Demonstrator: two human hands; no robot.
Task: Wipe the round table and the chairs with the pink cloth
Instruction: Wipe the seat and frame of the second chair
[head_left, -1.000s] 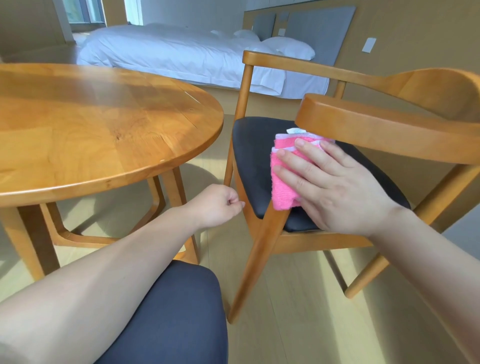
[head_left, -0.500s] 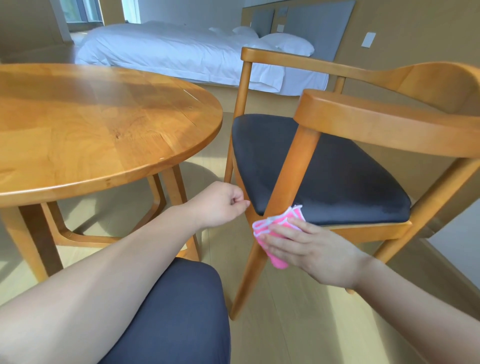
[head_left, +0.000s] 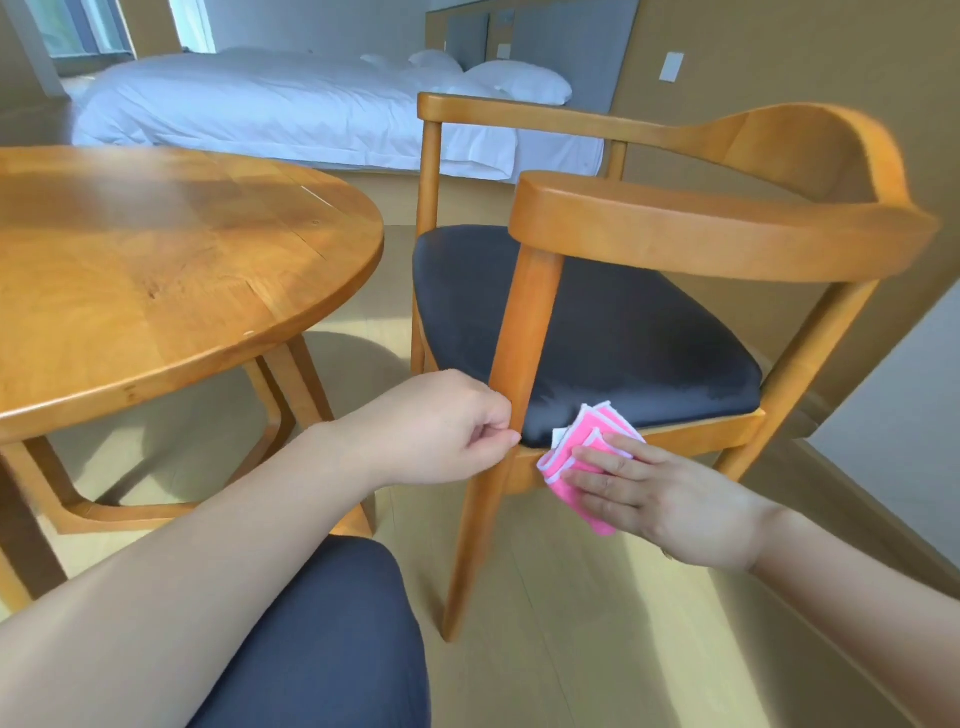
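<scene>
The cloth (head_left: 584, 457), pink with white edging and folded, lies pressed against the chair (head_left: 675, 239) seat's near rail under the right hand (head_left: 660, 504), fingers straight. The left hand (head_left: 441, 426) is curled, empty, beside the chair leg. The round bench (head_left: 156, 270) stands left, cut off by the frame; open floor lies between.

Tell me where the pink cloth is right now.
In the head view, lower right of centre: the pink cloth is pressed by the right hand against the chair's wooden seat rail, beside its front leg.
</scene>
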